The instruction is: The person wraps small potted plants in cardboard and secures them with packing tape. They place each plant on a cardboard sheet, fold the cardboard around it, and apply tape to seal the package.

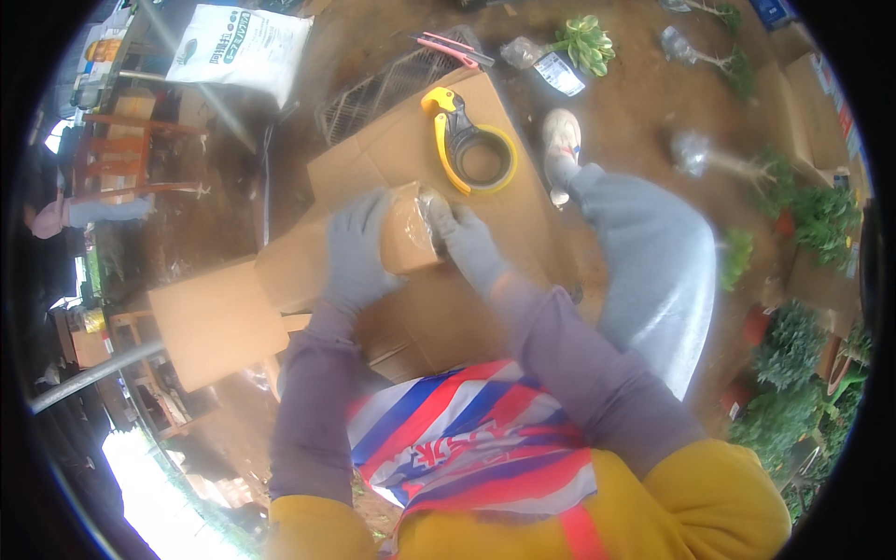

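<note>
Brown floor (635, 112) and spread cardboard (527, 219) frame a small carton (406, 233) held between two gloved hands

Potted plants (793, 345) line the right of the frame, and a white sack (241, 47) lies at the upper left. Near the centre, above the large cardboard, the person's left hand (359, 243) and right hand (467, 243) clamp the small carton from opposite sides. The left grip spreads along its left side; the right grip closes on its right edge. Whether the carton rests on the cardboard or is lifted cannot be told.

Work on the carton looks well advanced: the face in view is closed, and a shiny clear strip, probably tape, lies over its right part. Whether that strip is fully pressed down, and whether the hidden sides are sealed, cannot be seen. A yellow-and-black tape dispenser (461, 131) lies apart, above and right of the carton.

The taped side points toward the right of the frame. The visible face seems slightly longer from top to bottom, leaning a little, but the gloves cover both flanks, so the true long axis remains uncertain.
</note>
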Available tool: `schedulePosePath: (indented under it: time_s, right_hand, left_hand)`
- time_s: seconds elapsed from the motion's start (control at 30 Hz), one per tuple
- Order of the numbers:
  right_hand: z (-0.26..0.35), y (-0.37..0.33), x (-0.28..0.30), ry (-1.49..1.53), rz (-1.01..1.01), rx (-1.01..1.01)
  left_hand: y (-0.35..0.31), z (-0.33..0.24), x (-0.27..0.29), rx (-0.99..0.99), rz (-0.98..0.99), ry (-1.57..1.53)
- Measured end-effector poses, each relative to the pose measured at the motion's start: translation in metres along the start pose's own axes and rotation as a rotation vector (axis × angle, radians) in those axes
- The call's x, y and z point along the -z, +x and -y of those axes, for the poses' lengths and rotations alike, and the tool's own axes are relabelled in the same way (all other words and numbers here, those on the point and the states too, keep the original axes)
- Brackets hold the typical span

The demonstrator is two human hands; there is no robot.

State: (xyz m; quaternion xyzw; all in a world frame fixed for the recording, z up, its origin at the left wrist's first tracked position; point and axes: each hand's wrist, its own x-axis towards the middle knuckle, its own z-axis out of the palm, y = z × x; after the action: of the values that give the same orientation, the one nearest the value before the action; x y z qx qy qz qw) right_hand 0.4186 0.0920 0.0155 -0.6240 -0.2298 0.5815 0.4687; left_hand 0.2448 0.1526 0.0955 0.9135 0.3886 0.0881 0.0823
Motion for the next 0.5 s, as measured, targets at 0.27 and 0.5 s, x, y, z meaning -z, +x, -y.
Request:
schedulePosePath:
  time_s: [0.27, 0.5]
  right_hand:
    - [0.0, -0.01, 0.01, 0.075, 0.178, 0.231]
    - [-0.013, -0.026, 0.021, -0.284, 0.165, 0.378]
  left_hand:
    - [-0.008, -0.013, 0.0, 0.05, 0.069, 0.08]
    - [-0.011, -0.011, -0.007, 0.011, -0.007, 0.017]
